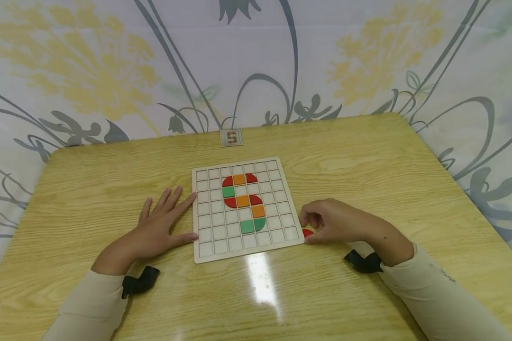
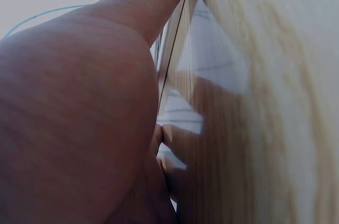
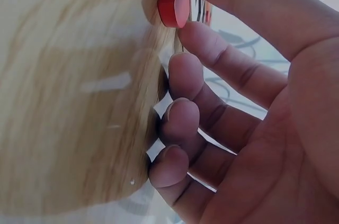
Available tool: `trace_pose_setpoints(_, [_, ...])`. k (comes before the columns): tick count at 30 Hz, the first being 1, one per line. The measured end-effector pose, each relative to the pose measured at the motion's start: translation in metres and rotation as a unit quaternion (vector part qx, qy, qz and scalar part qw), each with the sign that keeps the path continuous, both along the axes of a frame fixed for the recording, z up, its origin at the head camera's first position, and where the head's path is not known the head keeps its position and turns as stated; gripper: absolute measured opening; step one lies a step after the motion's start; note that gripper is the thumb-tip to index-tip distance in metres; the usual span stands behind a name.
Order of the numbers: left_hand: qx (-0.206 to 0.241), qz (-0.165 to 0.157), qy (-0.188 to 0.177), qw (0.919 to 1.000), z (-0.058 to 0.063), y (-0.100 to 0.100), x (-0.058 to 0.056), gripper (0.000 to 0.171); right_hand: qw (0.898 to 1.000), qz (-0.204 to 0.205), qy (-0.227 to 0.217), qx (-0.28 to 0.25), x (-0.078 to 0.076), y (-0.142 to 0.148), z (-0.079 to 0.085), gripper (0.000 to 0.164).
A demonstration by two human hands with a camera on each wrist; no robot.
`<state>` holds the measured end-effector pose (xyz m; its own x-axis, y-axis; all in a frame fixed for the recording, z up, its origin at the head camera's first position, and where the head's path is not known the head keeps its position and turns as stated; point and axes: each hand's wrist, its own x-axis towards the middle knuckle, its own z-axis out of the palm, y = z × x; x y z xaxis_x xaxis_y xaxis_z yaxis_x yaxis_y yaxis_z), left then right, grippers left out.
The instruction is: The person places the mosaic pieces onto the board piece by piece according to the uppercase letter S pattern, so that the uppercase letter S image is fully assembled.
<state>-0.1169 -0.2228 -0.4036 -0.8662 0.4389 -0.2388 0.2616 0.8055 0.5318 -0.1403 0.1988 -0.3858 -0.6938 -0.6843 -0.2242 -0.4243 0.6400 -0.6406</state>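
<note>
A pale square grid board lies on the table with red, orange and green tiles set in it, forming an S-like shape. Beside the board's lower right corner is a red curved-edged tile. My right hand pinches it, thumb at one end and index fingertip at the other. In the right wrist view this red tile lies at the table surface, and the other fingers curl loosely. My left hand is spread flat, with thumb and index fingertips at the board's left edge.
A small card printed with a similar S pattern lies near the back edge of the wooden table. Behind it hangs a flower-patterned cloth. Black wrist mounts sit on both sleeves.
</note>
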Motion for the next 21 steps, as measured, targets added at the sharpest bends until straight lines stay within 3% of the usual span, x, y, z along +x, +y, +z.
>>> trace_pose_setpoints(21, [0.005, -0.002, 0.008, 1.0000, 0.0010, 0.0004, 0.0010, 0.091, 1.000, -0.022, -0.002, -0.016, -0.0032, 0.0012, -0.0024, 0.016])
